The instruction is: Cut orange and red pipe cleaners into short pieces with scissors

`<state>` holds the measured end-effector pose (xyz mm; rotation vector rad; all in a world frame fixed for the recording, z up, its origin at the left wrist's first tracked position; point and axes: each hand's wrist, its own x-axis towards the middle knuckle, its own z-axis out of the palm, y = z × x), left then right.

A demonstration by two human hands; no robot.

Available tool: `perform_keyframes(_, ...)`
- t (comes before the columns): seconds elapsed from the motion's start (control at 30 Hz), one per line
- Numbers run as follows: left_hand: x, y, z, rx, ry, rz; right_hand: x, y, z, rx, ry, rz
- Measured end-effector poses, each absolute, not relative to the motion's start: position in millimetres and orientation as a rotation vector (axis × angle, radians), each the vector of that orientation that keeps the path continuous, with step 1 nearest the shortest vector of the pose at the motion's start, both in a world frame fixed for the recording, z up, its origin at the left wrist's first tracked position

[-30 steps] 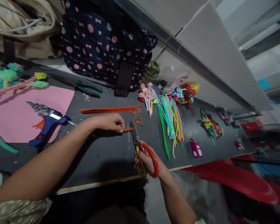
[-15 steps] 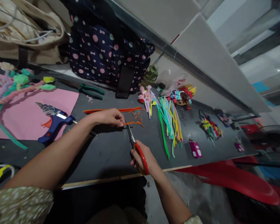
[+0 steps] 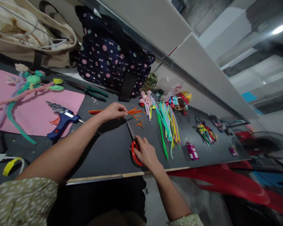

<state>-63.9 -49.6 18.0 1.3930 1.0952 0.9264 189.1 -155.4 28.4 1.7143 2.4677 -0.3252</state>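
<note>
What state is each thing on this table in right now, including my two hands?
Left hand: pinching the orange pipe cleaners.
Right hand: gripping the scissors' handle.
Scissors: blades closed, lying on the table.
Glue gun: lying on its side, unheld.
Pliers: lying flat, unheld.
Polka-dot bag: upright against the wall.
Orange offcuts: scattered loose.
Green pipe cleaners: loose bundle, fanned out.
</note>
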Motion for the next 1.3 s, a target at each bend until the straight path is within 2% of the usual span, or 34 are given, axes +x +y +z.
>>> perform_keyframes(0.17,-63,-46,13,1.427,1.170,1.003,199,-129,47,1.563,2.512,-0.527)
perform_keyframes(0.33,-66,-42,7,1.529,1.262,0.992,202,-51,41,1.944,2.784,-0.450)
perform_keyframes(0.53,-63,-48,9,1.565,1.281,0.969,181,8,14,2.061,2.574,-0.236)
perform_keyframes(0.9,-64,-46,8,1.529,1.262,0.953,191,27,1,1.903,2.657,-0.428)
perform_keyframes(1.3,-63,-44,4,1.502,1.248,0.942,178,9,11,1.482,2.960,-0.436)
